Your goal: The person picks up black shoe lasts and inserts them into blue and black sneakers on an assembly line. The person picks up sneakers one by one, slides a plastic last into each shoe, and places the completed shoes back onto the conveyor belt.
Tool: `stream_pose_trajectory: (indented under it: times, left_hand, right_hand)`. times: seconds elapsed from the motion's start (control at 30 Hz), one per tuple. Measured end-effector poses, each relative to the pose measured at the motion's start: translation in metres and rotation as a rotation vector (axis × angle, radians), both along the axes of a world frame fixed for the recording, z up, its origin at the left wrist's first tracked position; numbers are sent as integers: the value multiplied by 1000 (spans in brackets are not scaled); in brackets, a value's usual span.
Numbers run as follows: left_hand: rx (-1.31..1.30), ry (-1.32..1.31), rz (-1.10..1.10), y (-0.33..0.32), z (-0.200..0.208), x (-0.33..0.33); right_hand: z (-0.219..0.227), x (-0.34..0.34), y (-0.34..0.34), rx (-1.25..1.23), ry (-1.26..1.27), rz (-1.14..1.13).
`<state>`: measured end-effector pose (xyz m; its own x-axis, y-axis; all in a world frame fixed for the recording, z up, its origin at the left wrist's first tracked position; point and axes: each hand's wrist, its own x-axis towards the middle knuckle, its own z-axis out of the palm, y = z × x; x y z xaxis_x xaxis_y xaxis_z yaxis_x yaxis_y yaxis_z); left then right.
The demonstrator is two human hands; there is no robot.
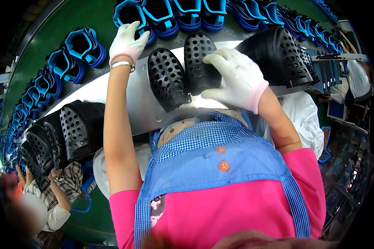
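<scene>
Two black plastic shoe inserts full of round holes lie side by side on the metal ledge before me, a left one [167, 76] and a right one [199, 58]. My right hand [237, 74], in a white glove, reaches over the right insert, thumb and forefinger spread wide apart at its side. It covers part of that insert; whether the fingertips press on it is hard to see. Farther off, my gloved left hand [128, 41] is at the near side of a black-and-blue shoe [130, 14], its fingers apart and partly overlapping the shoe.
Rows of black-and-blue shoes [84, 45] line the green surface [93, 12]. Stacked black inserts stand at left [81, 130] and right [274, 52] on the curved metal ledge [133, 95]. Other people work at lower left [54, 203] and far right [357, 79].
</scene>
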<state>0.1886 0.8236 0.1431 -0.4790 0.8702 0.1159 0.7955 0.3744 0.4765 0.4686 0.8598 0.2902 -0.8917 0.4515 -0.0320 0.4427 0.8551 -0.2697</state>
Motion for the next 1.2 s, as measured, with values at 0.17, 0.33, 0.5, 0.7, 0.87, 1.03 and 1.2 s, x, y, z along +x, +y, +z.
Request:
stream_pose_trajectory:
  times: [0.17, 0.33, 0.5, 0.7, 0.87, 1.03, 1.2]
  left_hand:
    - [122, -237, 46, -26, 42, 27]
    - [280, -1046, -27, -37, 75, 36]
    - [447, -1986, -476, -51, 98, 65]
    - [576, -1987, -343, -46, 73, 52]
    - [741, -1868, -93, -34, 58, 47]
    - [765, -1907, 27, -17, 46, 37]
    - [567, -2069, -113, 4, 37, 26]
  right_hand:
    - [11, -2, 6, -99, -14, -2]
    - [47, -8, 16, -170, 180, 68]
    - [60, -43, 17, -197, 320, 205]
    - [36, -69, 20, -218, 300, 183]
    - [23, -97, 19, -144, 88, -64]
    - [3, -123, 42, -33, -1, -58]
    - [9, -142, 74, -42, -232, -48]
